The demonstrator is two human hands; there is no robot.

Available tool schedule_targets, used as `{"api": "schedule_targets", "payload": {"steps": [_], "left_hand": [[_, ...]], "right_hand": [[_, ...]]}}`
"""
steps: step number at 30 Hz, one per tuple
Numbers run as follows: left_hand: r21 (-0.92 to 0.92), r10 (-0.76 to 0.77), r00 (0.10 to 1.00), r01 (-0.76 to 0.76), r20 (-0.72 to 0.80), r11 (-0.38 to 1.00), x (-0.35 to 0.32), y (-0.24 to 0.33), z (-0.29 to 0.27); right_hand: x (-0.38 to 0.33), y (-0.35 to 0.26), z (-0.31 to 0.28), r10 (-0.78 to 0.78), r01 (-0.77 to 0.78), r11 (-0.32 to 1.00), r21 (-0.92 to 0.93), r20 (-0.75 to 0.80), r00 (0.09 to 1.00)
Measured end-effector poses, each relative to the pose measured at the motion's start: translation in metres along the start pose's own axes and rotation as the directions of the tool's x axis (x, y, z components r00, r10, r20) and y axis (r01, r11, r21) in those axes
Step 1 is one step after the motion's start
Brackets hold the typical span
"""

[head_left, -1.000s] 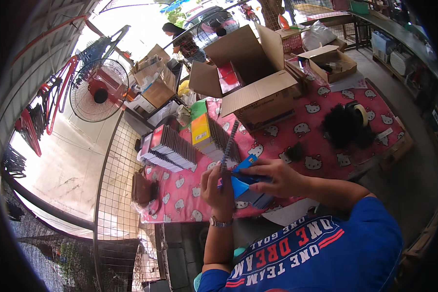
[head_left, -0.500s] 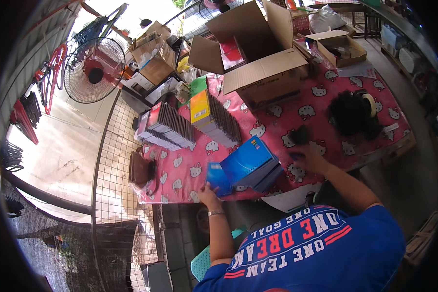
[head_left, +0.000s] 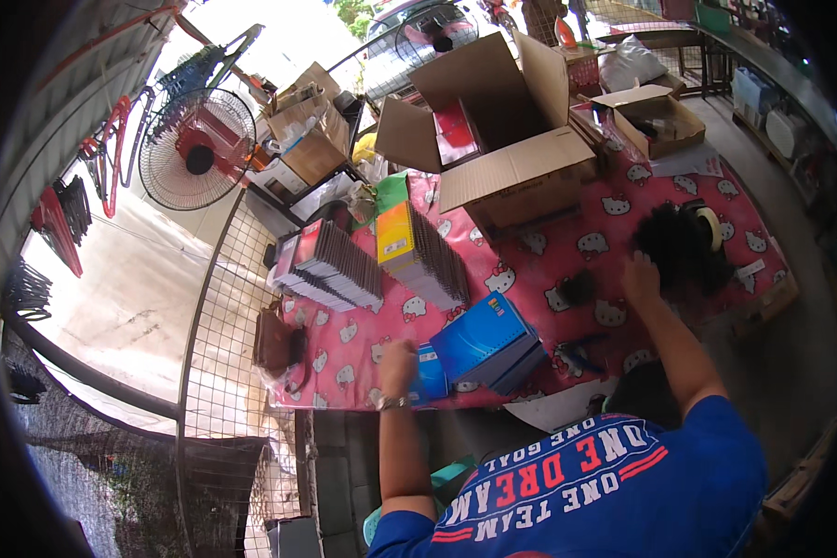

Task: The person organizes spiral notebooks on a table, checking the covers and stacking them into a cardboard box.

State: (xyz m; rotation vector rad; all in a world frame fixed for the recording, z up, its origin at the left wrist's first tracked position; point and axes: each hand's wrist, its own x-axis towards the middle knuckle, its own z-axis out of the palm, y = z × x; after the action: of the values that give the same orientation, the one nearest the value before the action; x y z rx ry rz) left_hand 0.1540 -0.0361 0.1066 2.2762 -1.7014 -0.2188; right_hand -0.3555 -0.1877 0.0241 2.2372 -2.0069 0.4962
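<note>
My left hand (head_left: pixel 399 364) is just above the left edge of a single blue notebook (head_left: pixel 429 376) near the table's front edge; motion smears its fingers. Right beside that notebook stands a stack of blue notebooks (head_left: pixel 489 337), its top cover tilted. My right hand (head_left: pixel 640 279) reaches across the table to the near left edge of a black fluffy bundle (head_left: pixel 671 246). Its fingertips blend into the dark material, so its grip is hidden. Between the stack and my right forearm lies a slim dark blue object (head_left: pixel 583 355), too blurred to name. A small dark pad-like thing (head_left: pixel 577 287) rests farther back.
Spiral notebook stacks, one yellow-topped (head_left: pixel 397 235) and one red-topped (head_left: pixel 318 256), stand left of centre. Behind them is an open cardboard box (head_left: pixel 521 181). A tape roll (head_left: pixel 709 228) touches the black bundle. A brown bag (head_left: pixel 273 342) sits at the left edge; a fan (head_left: pixel 197 153) stands beyond.
My right hand has moved right and away from the dark blue object, which now lies on the table. My left hand has come off the notebook's lower corner. The whole view has shifted slightly.
</note>
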Motion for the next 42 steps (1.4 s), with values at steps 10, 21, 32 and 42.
{"api": "schedule_targets", "payload": {"steps": [10,21,32,42], "left_hand": [[-0.394,-0.249,0.935,0.135,-0.252,0.909,0.002,0.016,0.017],[0.243,0.72,0.666,-0.679,-0.196,0.693,-0.083,0.197,-0.067],[0.053,0.584,0.81,-0.582,-0.042,0.811,-0.062,0.209,-0.129],[0.115,0.557,0.79,-0.547,-0.255,0.829,-0.063,0.214,-0.107]], "right_hand": [[0.023,0.043,0.043,0.186,-0.187,0.938,0.292,0.032,0.982],[0.027,0.036,0.046,0.148,-0.14,0.903,0.406,0.012,0.989],[0.011,-0.139,-0.187,-0.523,0.542,0.299,0.786,-0.34,0.782],[0.007,-0.166,-0.202,-0.547,0.686,0.311,0.657,-0.466,0.695]]}}
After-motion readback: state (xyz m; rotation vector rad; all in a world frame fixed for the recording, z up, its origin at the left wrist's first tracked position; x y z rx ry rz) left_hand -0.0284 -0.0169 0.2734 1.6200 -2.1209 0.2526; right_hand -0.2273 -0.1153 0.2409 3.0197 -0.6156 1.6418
